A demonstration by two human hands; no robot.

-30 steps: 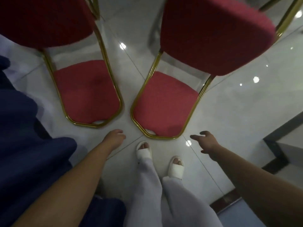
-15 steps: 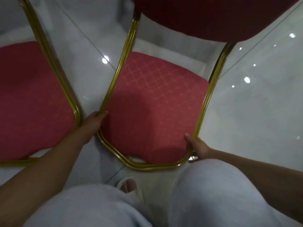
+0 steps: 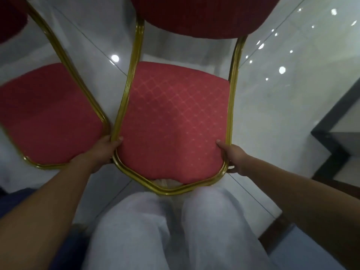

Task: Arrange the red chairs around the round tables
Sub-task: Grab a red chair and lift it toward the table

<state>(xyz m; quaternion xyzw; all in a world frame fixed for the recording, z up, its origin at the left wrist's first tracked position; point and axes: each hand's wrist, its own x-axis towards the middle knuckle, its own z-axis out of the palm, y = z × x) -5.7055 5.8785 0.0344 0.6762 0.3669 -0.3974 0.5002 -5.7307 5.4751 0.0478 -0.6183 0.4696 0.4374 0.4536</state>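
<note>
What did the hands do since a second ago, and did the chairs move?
A second ago both hands hung free. Since then the person bent down, and the left hand and right hand each took hold of the gold metal frame beside the seat of the red padded chair in front. The second red padded chair to its left stays beside it, untouched.

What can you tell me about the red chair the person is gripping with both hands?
The red chair faces the person, before their knees. Its seat is red fabric with a faint diamond pattern, ringed by a shiny gold metal-looking frame; a darker red padded backrest rises beyond. The left hand grips the frame's front left corner, the right hand the front right. Another red chair stands close beside it.
</note>
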